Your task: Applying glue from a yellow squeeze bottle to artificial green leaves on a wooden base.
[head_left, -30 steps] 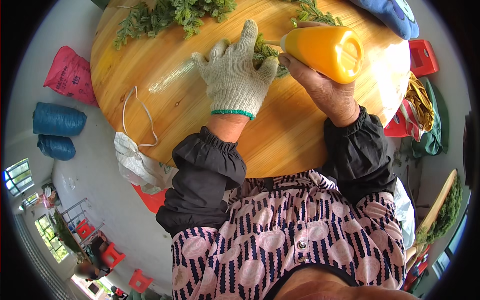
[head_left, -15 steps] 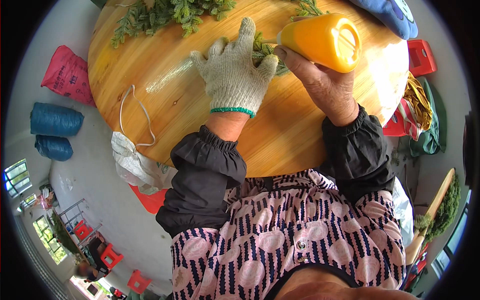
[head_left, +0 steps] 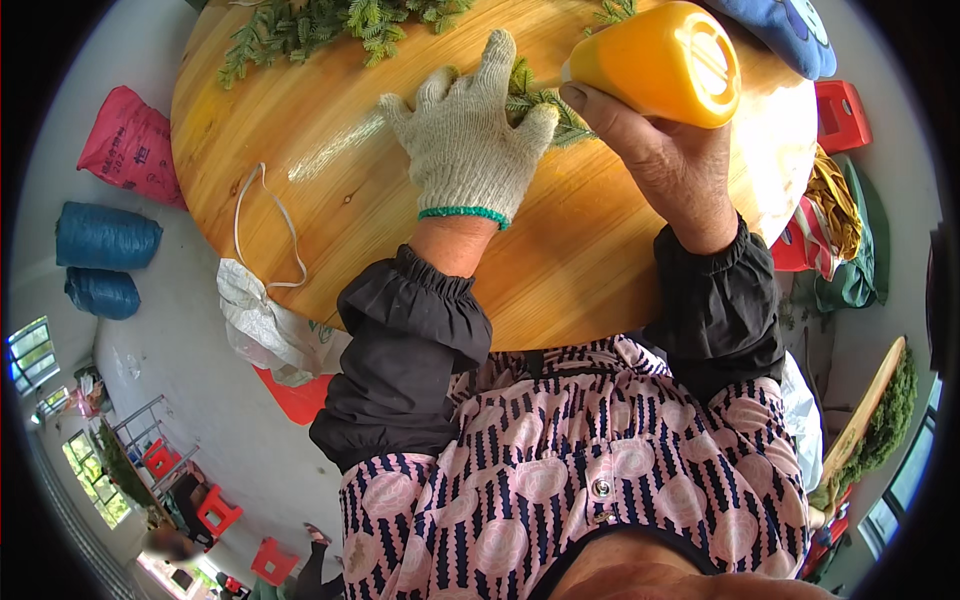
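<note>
My left hand (head_left: 468,135), in a white knit glove with a green cuff, lies flat on the round wooden table (head_left: 360,230), pressing down a green leafy sprig (head_left: 540,100). Bare and raised just to its right, my right hand (head_left: 655,160) grips an orange plastic bottle (head_left: 660,62) tipped on its side, nozzle end pointing toward the sprig. The bottle's flat base faces the camera. More green sprigs (head_left: 330,22) lie along the table's far edge.
A white cord loop (head_left: 265,235) lies on the table's left part above a white plastic bag (head_left: 265,325). On the floor are a pink sack (head_left: 125,145), blue rolls (head_left: 105,240) and red stools (head_left: 840,100). A blue cloth (head_left: 780,30) sits at the far right.
The orange bottle and my right hand have risen and shifted slightly toward the far edge. My gloved left hand stays on the sprig.
</note>
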Demonstrator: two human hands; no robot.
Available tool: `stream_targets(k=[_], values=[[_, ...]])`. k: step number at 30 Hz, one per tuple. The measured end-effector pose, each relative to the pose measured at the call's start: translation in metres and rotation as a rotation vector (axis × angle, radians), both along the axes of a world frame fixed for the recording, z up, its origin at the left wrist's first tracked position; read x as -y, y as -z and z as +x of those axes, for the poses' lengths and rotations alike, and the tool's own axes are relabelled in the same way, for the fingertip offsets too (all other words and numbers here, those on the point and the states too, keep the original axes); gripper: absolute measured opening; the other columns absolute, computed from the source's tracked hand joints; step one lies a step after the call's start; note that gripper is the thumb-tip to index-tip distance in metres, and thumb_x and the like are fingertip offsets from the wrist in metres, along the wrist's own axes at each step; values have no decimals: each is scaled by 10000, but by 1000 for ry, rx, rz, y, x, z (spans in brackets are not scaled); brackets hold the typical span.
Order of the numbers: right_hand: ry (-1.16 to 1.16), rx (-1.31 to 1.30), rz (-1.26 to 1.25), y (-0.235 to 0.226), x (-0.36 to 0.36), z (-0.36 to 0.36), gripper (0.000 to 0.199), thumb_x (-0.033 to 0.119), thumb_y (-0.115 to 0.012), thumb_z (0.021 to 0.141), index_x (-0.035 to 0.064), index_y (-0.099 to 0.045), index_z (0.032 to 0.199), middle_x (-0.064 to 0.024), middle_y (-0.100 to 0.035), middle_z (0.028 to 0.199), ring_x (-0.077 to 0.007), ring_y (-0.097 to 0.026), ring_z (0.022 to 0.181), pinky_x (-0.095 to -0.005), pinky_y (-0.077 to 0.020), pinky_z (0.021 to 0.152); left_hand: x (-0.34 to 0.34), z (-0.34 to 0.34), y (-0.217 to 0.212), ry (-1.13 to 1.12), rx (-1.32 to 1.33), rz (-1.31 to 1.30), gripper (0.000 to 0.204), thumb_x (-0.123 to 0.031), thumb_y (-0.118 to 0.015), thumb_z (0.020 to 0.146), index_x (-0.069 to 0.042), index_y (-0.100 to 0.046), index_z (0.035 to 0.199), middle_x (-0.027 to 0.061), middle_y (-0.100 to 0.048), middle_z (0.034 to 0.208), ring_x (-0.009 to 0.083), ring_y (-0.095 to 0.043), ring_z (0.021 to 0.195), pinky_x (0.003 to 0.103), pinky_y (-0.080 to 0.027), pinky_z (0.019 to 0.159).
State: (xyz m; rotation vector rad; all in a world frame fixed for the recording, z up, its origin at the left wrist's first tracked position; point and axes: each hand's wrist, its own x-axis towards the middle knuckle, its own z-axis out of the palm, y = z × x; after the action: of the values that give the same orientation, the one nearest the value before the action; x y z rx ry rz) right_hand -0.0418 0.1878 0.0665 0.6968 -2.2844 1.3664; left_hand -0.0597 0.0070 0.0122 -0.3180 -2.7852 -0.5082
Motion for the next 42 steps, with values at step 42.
stream_targets(k=[42], values=[[-13,185,-301,-2,-25,17,645,112,-899,785,28,-580,1339,-80,-673,1209,-182,-633,1126,-327,-492,993,18,3,-1,155,-36,-150,651,-458,-665,911,-274,-506,1515,22,-664,1360,361,-497,1351,745,-229,1119]])
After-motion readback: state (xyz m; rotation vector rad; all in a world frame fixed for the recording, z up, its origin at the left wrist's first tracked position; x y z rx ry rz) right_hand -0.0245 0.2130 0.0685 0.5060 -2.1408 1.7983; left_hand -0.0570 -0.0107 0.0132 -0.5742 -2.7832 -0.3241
